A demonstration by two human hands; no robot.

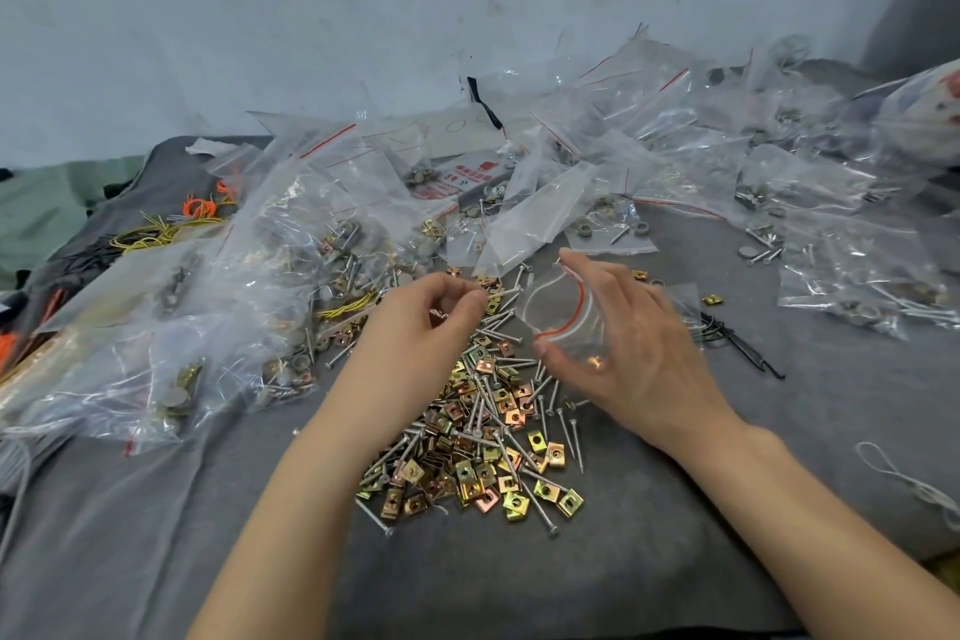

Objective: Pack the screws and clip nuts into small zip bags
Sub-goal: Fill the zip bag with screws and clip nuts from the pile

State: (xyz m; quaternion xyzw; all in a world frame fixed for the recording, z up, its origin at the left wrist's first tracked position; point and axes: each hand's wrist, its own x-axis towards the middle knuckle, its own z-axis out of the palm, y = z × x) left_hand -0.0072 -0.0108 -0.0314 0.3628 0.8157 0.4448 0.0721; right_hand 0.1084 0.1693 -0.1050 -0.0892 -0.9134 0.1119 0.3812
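While the bag mouth is held wide: the step in hand looks like loading picked parts into it.
Right hand (618, 333): fingers and thumb spread around a small zip bag (563, 314), bowing its red-striped mouth open toward the left; something coppery glints inside, likely a clip nut already in.
Left hand (431, 312): fingertips pinched together just left of the bag mouth; what they pinch is too small to make out.
Loose stock: screws (506, 322) and clip nuts (485, 476) lie heaped on the grey worktop (623, 561) between the forearms, directly under both hands.
Done well: keep the mouth bowed open and tilted up, bring the pinch right over the opening before letting go, so nothing bounces off the rim.
Watch for: long screw points snagging or piercing the thin film; feed them head first.
Surroundings: filled bags (841, 244) are piled behind and to both sides.
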